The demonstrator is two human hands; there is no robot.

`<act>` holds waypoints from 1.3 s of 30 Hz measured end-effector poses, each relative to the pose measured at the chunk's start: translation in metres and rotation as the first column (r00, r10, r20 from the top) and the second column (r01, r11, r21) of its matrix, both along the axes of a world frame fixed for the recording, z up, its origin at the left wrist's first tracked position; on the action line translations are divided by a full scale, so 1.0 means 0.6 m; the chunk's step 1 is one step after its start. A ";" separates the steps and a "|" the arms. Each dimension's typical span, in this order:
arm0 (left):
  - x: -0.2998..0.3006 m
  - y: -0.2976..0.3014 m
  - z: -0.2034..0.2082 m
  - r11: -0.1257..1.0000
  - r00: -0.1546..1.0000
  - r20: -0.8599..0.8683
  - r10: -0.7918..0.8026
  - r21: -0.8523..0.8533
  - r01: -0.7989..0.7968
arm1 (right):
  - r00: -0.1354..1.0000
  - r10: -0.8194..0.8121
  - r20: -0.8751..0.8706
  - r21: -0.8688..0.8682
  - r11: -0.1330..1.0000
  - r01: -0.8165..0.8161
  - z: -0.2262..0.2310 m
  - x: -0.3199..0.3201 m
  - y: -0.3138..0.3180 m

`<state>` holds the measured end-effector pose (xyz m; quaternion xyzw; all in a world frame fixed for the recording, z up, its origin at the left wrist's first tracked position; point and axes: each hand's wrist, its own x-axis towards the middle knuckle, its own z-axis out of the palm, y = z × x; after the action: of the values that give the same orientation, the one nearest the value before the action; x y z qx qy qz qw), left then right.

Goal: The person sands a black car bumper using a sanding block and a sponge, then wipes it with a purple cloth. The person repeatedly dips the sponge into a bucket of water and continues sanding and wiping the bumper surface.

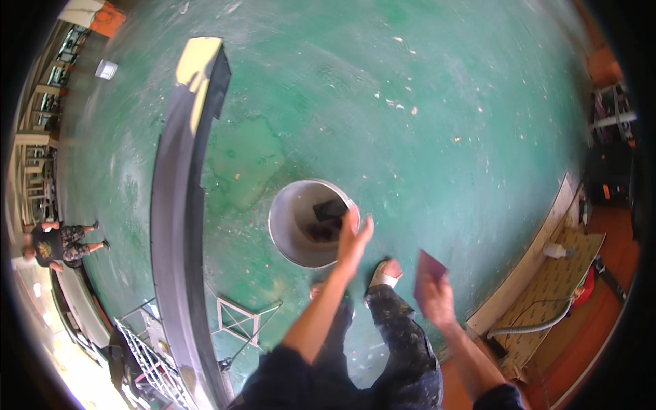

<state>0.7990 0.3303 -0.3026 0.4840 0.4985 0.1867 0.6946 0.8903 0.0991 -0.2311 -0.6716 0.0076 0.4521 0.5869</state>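
A round, light grey bucket (272, 222) stands on the floor ahead of my feet, with a black piece (328, 210) and something dark in it. My left hand (353, 240) is at its right rim, fingers stretched and thumb apart; whether it touches the rim I cannot tell. Off to the right, my right hand (439, 301) grips a dark reddish sheet of sandpaper (428, 270), whose upper part sticks up past the fingers. On my left runs a long dark grey panel (176, 178) with pale yellow patches at its far end.
Metal stand legs (239, 318) show beside the panel's near end. A workbench (533, 301) at the right carries a cardboard sheet, a hose and a white bottle (557, 251). Another person (58, 244) is at the far left. A small white tub (106, 69) sits on the green floor.
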 end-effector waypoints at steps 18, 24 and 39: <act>-0.319 0.108 0.022 0.555 0.752 0.160 0.640 -0.773 -0.308 | -0.078 0.997 -0.028 -0.798 -0.069 -0.599 -0.480 -0.141 0.495; -0.337 0.146 -0.021 0.520 0.608 0.263 0.749 -0.802 -0.293 | 0.130 0.948 0.289 -0.773 0.312 -0.553 -0.414 -0.228 0.499; -0.185 0.169 -0.018 0.640 0.723 0.206 0.659 -0.659 -0.395 | 0.848 0.461 0.261 -0.136 0.887 -0.441 -0.134 -0.204 0.525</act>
<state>0.6882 0.4318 -0.3136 0.0263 0.4865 0.3292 0.8089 0.7680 0.4141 -0.3115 -0.7331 -0.2191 0.4748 0.4348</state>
